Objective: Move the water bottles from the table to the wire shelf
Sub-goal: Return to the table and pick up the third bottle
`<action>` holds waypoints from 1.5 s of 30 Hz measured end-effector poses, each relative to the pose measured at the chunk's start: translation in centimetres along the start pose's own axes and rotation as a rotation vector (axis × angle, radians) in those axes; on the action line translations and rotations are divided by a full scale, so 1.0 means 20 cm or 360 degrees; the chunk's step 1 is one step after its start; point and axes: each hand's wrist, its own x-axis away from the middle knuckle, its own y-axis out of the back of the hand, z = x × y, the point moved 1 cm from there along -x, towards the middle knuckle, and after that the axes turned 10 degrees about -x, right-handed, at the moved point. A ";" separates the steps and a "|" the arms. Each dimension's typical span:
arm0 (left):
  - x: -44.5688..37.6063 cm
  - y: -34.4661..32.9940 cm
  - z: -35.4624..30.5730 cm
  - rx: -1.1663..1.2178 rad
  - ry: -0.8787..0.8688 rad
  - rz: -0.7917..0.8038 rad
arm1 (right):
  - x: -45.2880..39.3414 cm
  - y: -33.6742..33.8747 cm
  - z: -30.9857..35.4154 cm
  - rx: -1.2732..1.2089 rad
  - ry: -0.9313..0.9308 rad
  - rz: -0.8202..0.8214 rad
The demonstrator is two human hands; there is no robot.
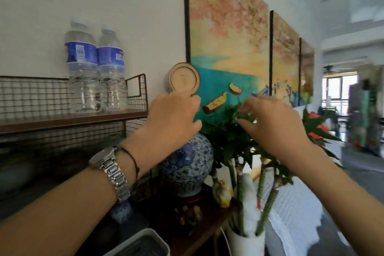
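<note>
On the wire shelf [72, 117], upper tier, far right end: two water bottles [94, 68] standing upright, side by side and touching, blue labels facing out, caps on, both full or nearly so. Shelf has a wooden board for a floor and a mesh rail behind and at the end. No table in view, no further bottles visible; can't judge whether more remain to carry. Left hand [173, 118], steel watch and dark cord at the wrist, is raised just right of the shelf end, fingers loosely curled, nothing gripped; its knuckles overlap a round wooden disc [184, 79] near the wall, contact unclear. Right hand [274, 124] is up among the leaves of a green plant [230, 139], thumb and forefinger nearly pinched, possibly on a leaf tip; too blurred to confirm. Hands are apart, neither on a bottle. Blue-and-white jar [190, 164] sits below the left hand. Handling judgement: full bottles will be moderately heavy, thin ribbed plastic that gives under a hard squeeze, smooth and a bit slick at the label. Best hold is around the ribbed waist below the label, or the neck under the cap; set down flat on the board, clear of the rail.
</note>
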 end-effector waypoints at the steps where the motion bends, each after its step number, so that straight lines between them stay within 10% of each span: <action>1: 0.01 0.01 -0.06 0.0060 -0.0059 -0.0011 | 0.07 0.06 -0.04 0.0094 -0.0053 -0.0011; 13: 0.06 0.43 -1.23 0.0849 -0.0822 -0.0165 | 1.06 1.22 -0.44 0.1251 -0.0892 0.0060; 28: 0.70 2.08 -2.71 0.1619 -0.1677 -0.0688 | 2.41 2.93 -0.15 0.2314 -0.1781 -0.0098; 45: 1.65 3.62 -3.20 0.2470 -0.2363 -0.1282 | 3.15 3.75 0.70 0.3139 -0.2567 -0.0384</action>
